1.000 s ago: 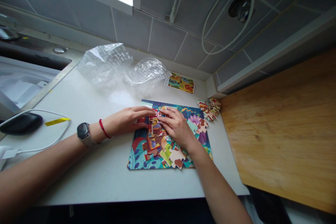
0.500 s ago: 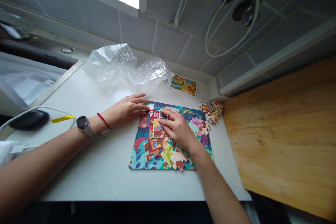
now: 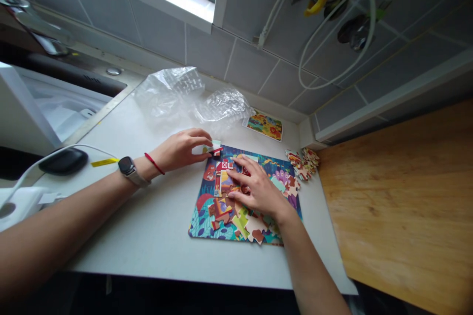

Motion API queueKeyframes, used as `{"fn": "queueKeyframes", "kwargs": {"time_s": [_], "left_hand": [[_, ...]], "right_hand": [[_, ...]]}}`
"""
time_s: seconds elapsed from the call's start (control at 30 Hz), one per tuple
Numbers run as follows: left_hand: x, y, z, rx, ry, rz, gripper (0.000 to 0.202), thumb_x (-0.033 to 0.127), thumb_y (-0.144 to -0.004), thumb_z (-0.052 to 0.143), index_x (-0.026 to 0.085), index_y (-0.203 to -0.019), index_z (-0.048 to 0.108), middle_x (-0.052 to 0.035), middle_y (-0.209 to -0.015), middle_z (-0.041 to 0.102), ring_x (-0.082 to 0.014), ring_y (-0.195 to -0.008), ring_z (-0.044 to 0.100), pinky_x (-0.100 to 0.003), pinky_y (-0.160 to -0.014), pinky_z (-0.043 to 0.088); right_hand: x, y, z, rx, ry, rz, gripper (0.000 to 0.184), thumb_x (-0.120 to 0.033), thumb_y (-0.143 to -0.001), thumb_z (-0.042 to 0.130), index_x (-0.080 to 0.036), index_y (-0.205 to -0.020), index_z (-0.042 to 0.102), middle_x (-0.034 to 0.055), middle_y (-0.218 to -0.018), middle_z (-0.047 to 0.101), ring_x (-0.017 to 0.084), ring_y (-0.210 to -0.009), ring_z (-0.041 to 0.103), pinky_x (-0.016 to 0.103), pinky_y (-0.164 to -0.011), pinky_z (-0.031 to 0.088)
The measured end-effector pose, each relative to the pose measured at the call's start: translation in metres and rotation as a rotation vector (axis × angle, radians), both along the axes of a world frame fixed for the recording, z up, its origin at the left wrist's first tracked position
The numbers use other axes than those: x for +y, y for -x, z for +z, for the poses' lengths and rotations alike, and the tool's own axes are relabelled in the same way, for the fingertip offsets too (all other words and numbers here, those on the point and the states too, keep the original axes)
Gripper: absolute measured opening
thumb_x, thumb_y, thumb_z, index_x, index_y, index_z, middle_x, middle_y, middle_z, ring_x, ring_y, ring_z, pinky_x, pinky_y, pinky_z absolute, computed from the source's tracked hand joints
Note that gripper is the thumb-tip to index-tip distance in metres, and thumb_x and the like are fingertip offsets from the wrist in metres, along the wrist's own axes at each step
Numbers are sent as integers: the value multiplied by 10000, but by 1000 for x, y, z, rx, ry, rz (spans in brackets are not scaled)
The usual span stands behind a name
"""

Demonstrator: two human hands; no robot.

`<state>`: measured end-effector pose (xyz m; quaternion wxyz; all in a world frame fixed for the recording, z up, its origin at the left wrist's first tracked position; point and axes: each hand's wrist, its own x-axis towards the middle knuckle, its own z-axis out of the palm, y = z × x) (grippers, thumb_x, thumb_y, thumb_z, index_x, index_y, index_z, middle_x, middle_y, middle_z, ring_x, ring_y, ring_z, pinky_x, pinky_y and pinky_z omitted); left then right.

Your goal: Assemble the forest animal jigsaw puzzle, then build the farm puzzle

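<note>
A colourful jigsaw board [image 3: 201, 216] lies on the white counter [image 3: 148, 216], with several loose pieces heaped on its middle. My left hand [image 3: 183, 147] is at the board's top left corner, fingers pinched on a small puzzle piece [image 3: 213, 148] held just above the board. My right hand [image 3: 258, 188] rests on the board's middle with fingers spread, its fingertips pressing on the loose pieces. A watch and a red string are on my left wrist.
A small pile of spare pieces [image 3: 303, 162] sits right of the board, a reference picture card [image 3: 264, 126] behind it. Crumpled clear plastic bags [image 3: 188, 101] lie at the back. A sink [image 3: 55, 108] is left, a black mouse [image 3: 62, 161] with white cables near it, a wooden board [image 3: 402, 197] right.
My left hand has slid off the board's middle to its top left corner and picked up a piece. My right hand stayed on the pieces. The view has tilted up slightly.
</note>
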<state>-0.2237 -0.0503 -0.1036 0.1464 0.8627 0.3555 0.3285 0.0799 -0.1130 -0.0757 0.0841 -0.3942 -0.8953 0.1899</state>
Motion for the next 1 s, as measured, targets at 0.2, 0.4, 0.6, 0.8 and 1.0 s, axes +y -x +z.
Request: {"fn": "queueKeyframes", "kwargs": {"time_s": [0.2,0.4,0.6,0.8,1.0], "left_hand": [[2,3,4,-85,-7,30,208,366,-997,673,177,-1040,747,-92,-1118,739,-192,-974,724,-320,-875,590],[6,8,-3,-2,48,-60,202,363,-995,663,193,-1060,750,-89,-1145,745,-197,-968,737,-323,-884,591],[2,4,3,-46,9,-103,208,368,-992,676,195,-1085,743,-85,-1133,751,-192,-945,742,-322,-855,598],[-19,-17,11,-11,-163,-220,265,424,-1013,662,188,-1119,722,-90,-1109,766,-215,-950,733,-370,-857,604],[-33,-29,16,-68,-261,-238,313,461,-1009,668,179,-1137,712,-96,-1098,775,-203,-913,727,-351,-810,606]], "right_hand": [[1,16,-6,-11,-82,-18,517,-490,-928,768,-285,-1396,688,144,-1626,475,380,-1553,371,654,-1249,360],[4,33,-1,-40,-77,-1,543,-485,-937,756,-246,-1419,675,163,-1619,478,388,-1522,416,625,-1246,377],[-2,14,7,200,-119,-122,382,-355,-1026,641,-293,-1401,679,116,-1505,597,305,-1418,541,553,-1182,470],[-19,1,18,327,-62,-203,299,-281,-1012,648,-300,-1295,743,89,-1311,724,267,-1261,658,478,-1099,538],[-29,12,14,428,123,-310,477,-314,-987,671,-314,-1461,627,76,-1280,752,249,-1179,720,428,-1043,591]]}}
